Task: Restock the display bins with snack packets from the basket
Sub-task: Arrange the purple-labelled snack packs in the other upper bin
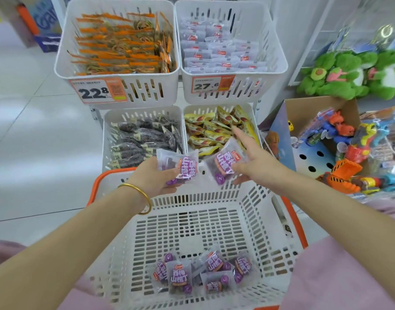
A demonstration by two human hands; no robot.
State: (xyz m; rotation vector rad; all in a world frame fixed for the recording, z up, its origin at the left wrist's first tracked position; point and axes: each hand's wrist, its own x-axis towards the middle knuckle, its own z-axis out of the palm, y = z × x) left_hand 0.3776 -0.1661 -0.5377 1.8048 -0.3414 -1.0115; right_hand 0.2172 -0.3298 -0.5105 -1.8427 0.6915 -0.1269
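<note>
Mid-transfer: left hand [155, 176] curls fingers [169, 188] round a purple packet [183, 167], right hand [255, 167] pinches a second packet [225, 163], index extended, above the basket [214, 199] rim; next move likely calls for reaching the upper-right bin [248, 92].

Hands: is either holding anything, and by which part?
Yes: left hand grips a purple packet by its left end; right hand pinches a second packet by its right edge.
</note>
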